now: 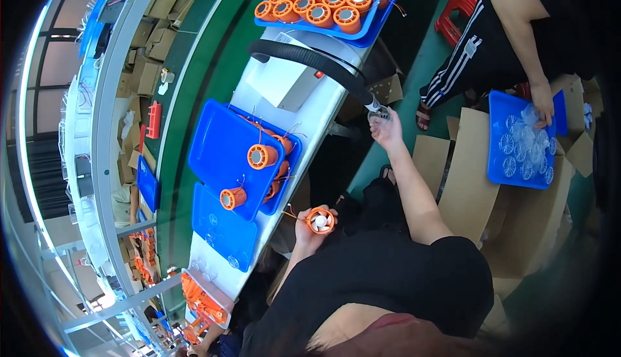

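Observation:
My left hand is closed around a small orange fan, held near my body, with its white blades facing up and thin wires trailing to the left. Farther out, my right hand grips a clear plastic cover against the metal nozzle of a black hose. The hose arches over from a white box on the table. To the left, two orange fan units stand on a blue tray, which lies over another tray with more units.
A blue tray packed with orange units is at the far end of the white table. At right, a person's hand touches clear covers on a blue tray above cardboard boxes. An orange-filled bin sits at lower left.

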A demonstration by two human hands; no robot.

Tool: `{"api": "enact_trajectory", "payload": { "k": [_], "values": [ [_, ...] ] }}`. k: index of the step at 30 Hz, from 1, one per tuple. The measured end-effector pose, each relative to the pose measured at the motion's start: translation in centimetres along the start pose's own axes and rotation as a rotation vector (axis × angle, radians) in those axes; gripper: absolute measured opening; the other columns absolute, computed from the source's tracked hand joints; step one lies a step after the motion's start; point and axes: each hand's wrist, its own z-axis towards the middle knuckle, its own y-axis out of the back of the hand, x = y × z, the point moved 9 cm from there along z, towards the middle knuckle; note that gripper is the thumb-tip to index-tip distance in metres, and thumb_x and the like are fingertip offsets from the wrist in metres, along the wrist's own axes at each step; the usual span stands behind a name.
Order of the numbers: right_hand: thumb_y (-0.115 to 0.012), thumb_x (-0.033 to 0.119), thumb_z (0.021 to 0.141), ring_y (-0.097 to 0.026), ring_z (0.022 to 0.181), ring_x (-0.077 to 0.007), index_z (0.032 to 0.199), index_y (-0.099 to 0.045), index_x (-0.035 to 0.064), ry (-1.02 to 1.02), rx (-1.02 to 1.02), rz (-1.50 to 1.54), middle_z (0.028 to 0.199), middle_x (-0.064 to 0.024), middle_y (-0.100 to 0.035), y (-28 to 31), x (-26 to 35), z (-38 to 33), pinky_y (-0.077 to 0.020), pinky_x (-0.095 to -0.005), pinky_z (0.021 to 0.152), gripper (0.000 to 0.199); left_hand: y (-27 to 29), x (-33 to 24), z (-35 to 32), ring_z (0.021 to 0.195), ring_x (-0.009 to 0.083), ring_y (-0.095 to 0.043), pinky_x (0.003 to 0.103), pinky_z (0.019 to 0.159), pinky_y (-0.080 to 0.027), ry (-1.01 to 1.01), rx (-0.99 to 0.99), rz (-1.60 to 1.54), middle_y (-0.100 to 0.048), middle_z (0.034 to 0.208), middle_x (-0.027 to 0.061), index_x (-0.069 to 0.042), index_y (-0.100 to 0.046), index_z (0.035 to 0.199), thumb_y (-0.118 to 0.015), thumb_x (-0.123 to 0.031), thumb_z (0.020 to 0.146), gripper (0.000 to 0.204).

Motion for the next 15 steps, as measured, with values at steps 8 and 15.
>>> {"api": "enact_trajectory", "payload": {
  "k": [8, 15],
  "values": [
    [-0.054, 0.042, 0.071, -0.053, 0.058, -0.0205, 0.078, -0.056, 0.0003, 0.425, -0.368, -0.740, 0.068, -0.0108, -0.054, 2.8, 5.0, -3.3, -0.0408, -0.0273, 0.046, 0.042, 0.0, 1.3, 3.8, 0.077, 0.0254, -0.056, 0.034, 0.069, -0.046, 0.027, 0.008, -0.053, -0.058, 0.083, 0.0138, 0.002, -0.055, 0.085, -0.036, -0.029, 0.076, 0.038],
    [-0.060, 0.029, 0.071, -0.052, 0.083, -0.0279, 0.097, -0.049, 0.0008, 1.067, -0.422, -1.597, 0.087, -0.0120, -0.052, -6.3, 6.9, -12.9, -0.0408, -0.0349, 0.074, 0.040, -2.2, 2.0, 11.1, 0.076, 0.0274, -0.054, 0.034, 0.063, -0.046, 0.119, -0.213, -0.085, -0.056, 0.088, 0.0109, -0.008, -0.053, 0.093, -0.037, -0.031, 0.080, 0.030]
  ]
}}
